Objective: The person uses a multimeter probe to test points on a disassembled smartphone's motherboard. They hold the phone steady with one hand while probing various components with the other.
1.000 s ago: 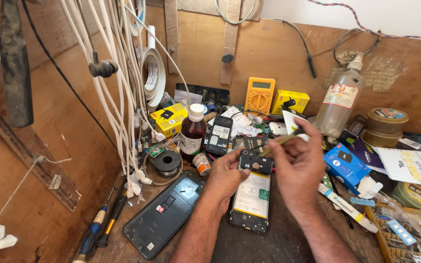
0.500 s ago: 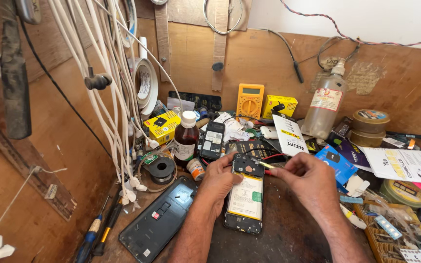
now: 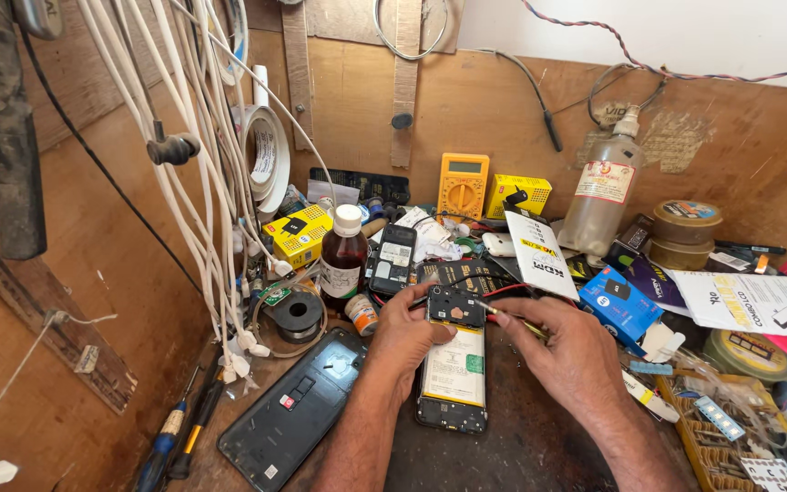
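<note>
Opened phone (image 3: 453, 369) lies back-up at bench centre, w/ battery and black top board exposed. Left hand (image 3: 404, 335) steadies its upper left edge, fingers curled round the side, thumb on the board. Right hand (image 3: 565, 351) sits just right of the phone, fingers pinched narrow on a thin yellowish tool (image 3: 503, 316) whose tip touches the board. Separate dark back cover (image 3: 298, 410) lies just left of the left forearm. Brown bottle (image 3: 343, 255) and yellow multimeter (image 3: 463, 185) stand behind, well apart.
</note>
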Tool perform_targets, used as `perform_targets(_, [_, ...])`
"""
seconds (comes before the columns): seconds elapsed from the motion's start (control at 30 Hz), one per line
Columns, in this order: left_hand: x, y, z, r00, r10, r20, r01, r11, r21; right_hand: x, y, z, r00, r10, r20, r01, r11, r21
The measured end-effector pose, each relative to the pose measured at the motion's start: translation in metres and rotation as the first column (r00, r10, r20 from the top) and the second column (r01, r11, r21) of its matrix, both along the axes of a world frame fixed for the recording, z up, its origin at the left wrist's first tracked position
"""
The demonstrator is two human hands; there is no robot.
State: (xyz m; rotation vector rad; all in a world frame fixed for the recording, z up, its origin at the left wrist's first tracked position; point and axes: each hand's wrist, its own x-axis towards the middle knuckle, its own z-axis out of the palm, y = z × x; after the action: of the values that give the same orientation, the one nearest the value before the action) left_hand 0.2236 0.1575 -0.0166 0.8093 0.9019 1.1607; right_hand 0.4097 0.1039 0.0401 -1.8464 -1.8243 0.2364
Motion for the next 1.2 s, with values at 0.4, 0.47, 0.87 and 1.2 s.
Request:
perform_targets(0.4, [-0.002, -0.008, 0.013, 0.999, -0.008, -0.045, 0.008, 1.000, -0.005, 0.011, -0.003, 0.001, 1.000, -0.009, 0.007, 0.009, 0.998, -0.065])
perform_targets(0.47, [-0.002, -0.009, 0.015, 0.998, -0.007, -0.057, 0.006, 1.000, -0.009, 0.010, -0.002, -0.001, 0.998, -0.039, 0.053, 0.048, 0.980, -0.192])
perform_targets(0.87, [-0.002, -0.005, 0.004, 0.999, -0.026, -0.037, 0.028, 0.998, 0.064, -0.003, -0.007, -0.005, 0.999, -0.011, 0.053, 0.012, 1.000, -0.023])
perform_targets(1.2, [-0.003, -0.002, 0.009, 0.996, -0.030, -0.078, 0.031, 1.000, 0.004, -0.002, -0.005, -0.010, 0.998, 0.033, -0.049, -0.029, 0.997, 0.066])
